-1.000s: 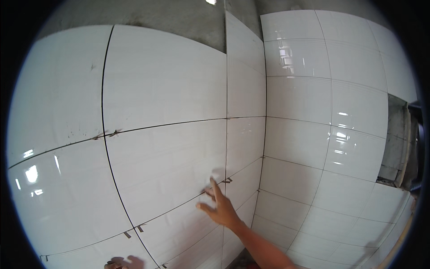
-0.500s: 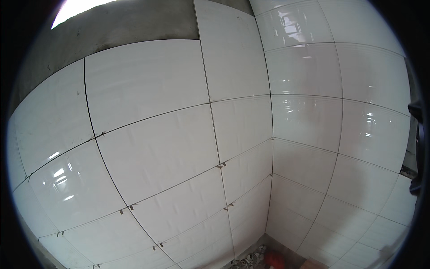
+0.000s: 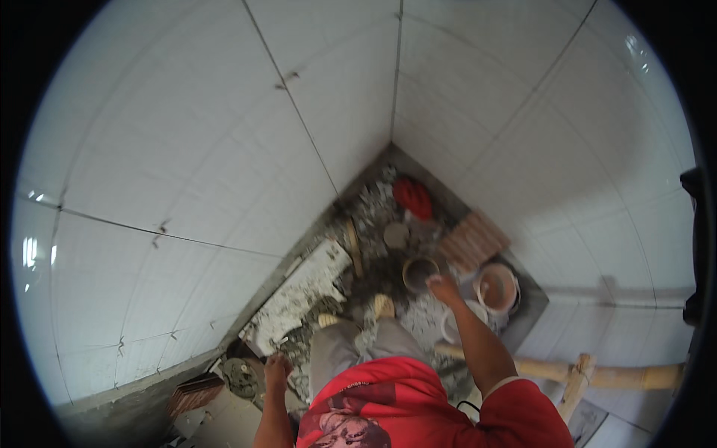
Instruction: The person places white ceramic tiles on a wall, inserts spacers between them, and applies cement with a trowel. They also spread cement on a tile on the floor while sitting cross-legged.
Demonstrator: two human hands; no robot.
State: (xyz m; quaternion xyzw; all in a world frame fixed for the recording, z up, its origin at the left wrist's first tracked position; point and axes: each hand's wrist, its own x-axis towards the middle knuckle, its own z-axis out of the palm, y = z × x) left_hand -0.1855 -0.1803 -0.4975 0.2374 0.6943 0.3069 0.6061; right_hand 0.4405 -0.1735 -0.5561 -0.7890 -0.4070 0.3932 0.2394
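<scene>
My right hand (image 3: 444, 288) reaches forward over the floor, its fingers drawn together at the near right edge of a round, dark container with a pale rim (image 3: 421, 275). Whether it grips that rim cannot be made out. Low on the left, my left hand (image 3: 277, 366) is loosely closed, and what may be inside it is hidden. Beside it stands a bucket with grey mortar (image 3: 241, 377). To the right of my right hand is a pinkish bucket (image 3: 497, 288), with a white bucket (image 3: 464, 321) just nearer, partly covered by my forearm.
White-tiled walls (image 3: 187, 149) meet in a corner ahead. Around my feet lie rubble (image 3: 377, 205), a mortar-smeared white board (image 3: 302, 295), a wooden strip (image 3: 354, 248), a red object (image 3: 413, 198) and reddish-brown slabs (image 3: 475, 240). A wooden pole frame (image 3: 620, 375) stands at right.
The view has swung from the upper tiled walls down to the floor. Both my hands and forearms, the buckets and my feet have come into sight.
</scene>
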